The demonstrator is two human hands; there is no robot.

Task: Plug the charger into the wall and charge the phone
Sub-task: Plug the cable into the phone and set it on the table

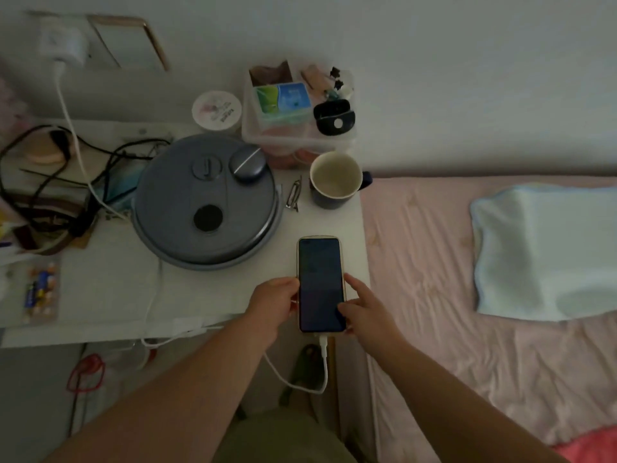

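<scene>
The phone (320, 279), dark screen up, lies at the near right corner of the white bedside table (110, 289). My left hand (277, 304) grips its left edge. My right hand (362, 307) holds its right edge with the thumb on the screen. A white cable (300, 384) is plugged into the phone's bottom end and loops down below the table edge. At the upper left, the white charger (68, 45) sits in the wall socket, its cable running down across the table.
A round grey appliance (207, 202) fills the table's middle, with a dark mug (335, 185) and a clear storage box (297, 111) behind the phone. Tangled black cables (43, 182) lie at the left. A pink bed (484, 295) with a pale pillow (547, 252) adjoins on the right.
</scene>
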